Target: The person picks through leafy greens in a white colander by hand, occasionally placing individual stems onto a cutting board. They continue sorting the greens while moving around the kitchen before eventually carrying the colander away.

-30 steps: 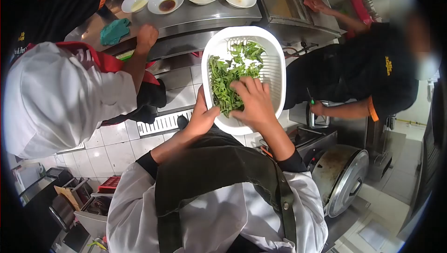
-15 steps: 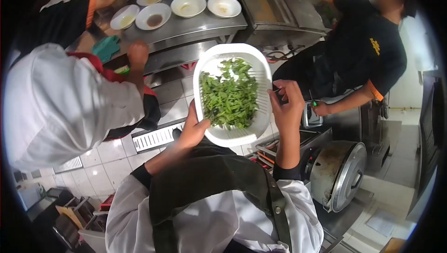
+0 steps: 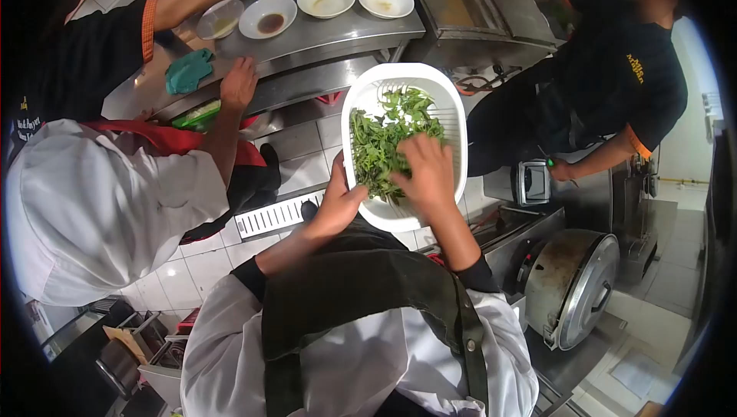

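Note:
A white plastic colander (image 3: 407, 70) with slotted sides is held up in front of my chest, with loose green leaves (image 3: 376, 152) inside. My left hand (image 3: 342, 201) is closed on its left rim near the bottom corner, thumb on the near side. My right hand (image 3: 427, 175) reaches over the right side into the colander. Its fingers are bent into the leaves, thumb opposite the fingertips; how much they grasp is partly hidden.
Several white bowls (image 3: 325, 0), some with sauce, stand on a steel counter (image 3: 322, 39). A person in a white cap (image 3: 77, 210) works at left; another in a black shirt (image 3: 614, 56) stands at right. A large lidded pot (image 3: 564, 286) sits at lower right.
My right hand has moved from the colander's right rim into the leaves. My left hand still holds the rim. The white-capped person's hand on the counter has opened out slightly.

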Demonstrator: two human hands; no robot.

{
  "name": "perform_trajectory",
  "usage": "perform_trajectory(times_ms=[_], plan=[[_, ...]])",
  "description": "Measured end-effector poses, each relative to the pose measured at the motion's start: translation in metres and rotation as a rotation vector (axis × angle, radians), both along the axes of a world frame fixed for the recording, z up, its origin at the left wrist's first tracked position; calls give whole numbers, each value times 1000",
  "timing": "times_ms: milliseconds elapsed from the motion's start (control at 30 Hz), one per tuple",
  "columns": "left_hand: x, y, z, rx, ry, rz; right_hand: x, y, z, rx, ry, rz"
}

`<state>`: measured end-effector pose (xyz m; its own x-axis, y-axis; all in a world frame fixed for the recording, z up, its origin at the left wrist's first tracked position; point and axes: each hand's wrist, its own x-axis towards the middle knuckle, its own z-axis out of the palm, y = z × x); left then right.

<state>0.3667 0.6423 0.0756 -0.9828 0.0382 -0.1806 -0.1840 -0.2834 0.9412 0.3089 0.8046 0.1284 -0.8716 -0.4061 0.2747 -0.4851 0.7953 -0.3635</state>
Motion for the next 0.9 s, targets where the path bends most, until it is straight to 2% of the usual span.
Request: perform_trajectory(times_ms=[333,433,567,600,733,833,900], plan=[[2,4,0,2,-19,12,-10,35,26,-153,94,-108],[5,5,0,11,-25,20,4,30,21,-241,-30,140],[5,5,3,29,-18,9,12,6,8,-33,-214,232],[5,4,2,33,-21,3,8,3,4,-14,-61,154],[6,2,1,19,-12,-3,-1,17,8,-93,138,-145],[6,2,1,-18,12,-8,2,17,20,-142,120,-127],[6,2,1,-14,0,-9,3,10,19,-163,89,4]])
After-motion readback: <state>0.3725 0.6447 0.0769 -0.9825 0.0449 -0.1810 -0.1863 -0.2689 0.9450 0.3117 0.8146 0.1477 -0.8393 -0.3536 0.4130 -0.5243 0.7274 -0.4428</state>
